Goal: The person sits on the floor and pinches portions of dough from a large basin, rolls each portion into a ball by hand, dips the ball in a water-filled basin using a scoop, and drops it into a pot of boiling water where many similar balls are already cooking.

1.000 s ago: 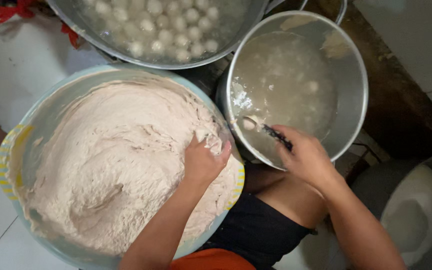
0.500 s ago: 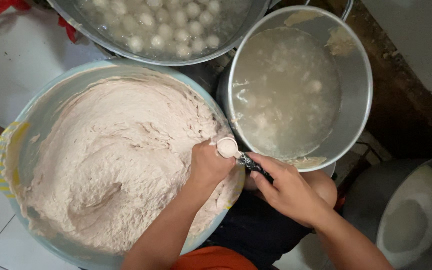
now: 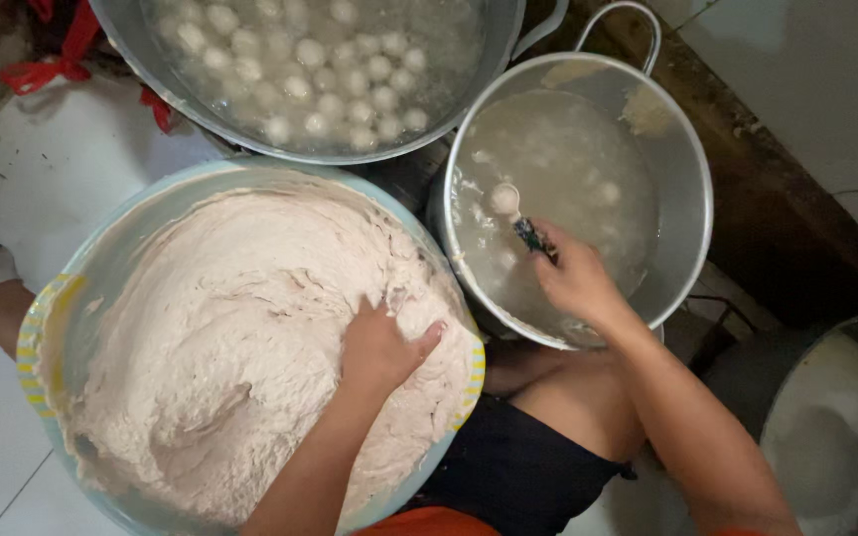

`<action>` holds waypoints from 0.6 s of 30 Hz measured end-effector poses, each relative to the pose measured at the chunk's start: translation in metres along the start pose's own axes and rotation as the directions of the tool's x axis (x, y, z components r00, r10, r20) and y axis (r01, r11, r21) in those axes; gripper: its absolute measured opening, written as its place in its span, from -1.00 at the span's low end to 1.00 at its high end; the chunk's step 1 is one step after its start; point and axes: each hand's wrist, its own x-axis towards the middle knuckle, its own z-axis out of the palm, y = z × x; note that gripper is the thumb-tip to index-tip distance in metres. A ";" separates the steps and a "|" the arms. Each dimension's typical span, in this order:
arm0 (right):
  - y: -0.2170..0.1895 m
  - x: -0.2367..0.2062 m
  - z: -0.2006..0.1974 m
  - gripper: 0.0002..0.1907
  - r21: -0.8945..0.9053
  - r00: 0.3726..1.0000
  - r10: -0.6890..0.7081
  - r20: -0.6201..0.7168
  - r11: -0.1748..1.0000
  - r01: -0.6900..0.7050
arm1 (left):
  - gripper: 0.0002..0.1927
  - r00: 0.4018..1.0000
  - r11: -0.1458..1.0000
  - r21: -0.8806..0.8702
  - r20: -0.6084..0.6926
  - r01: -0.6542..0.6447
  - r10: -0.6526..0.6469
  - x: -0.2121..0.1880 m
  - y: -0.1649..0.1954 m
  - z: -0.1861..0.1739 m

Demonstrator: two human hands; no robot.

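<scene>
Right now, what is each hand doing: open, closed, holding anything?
Left hand: fingers dug into the pale paste, grip state unclear.
Right hand: closed on a spoon over the pot.
</scene>
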 end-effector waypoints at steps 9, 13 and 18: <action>-0.021 0.003 -0.014 -0.60 -0.176 0.974 -0.107 -0.199 0.982 0.072 | -0.79 0.947 0.946 -0.210 -0.259 -0.247 0.190 0.000 0.020 0.009; -0.042 -0.042 -0.024 -0.67 0.086 0.989 0.147 -0.007 0.986 -0.146 | -0.86 0.936 0.928 -0.266 -0.306 -0.261 0.175 0.003 0.019 0.013; -0.063 -0.092 -0.015 -0.64 0.249 0.931 0.131 0.340 0.942 -0.223 | -0.81 0.893 0.933 -0.195 -0.400 -0.302 0.205 0.003 0.022 0.021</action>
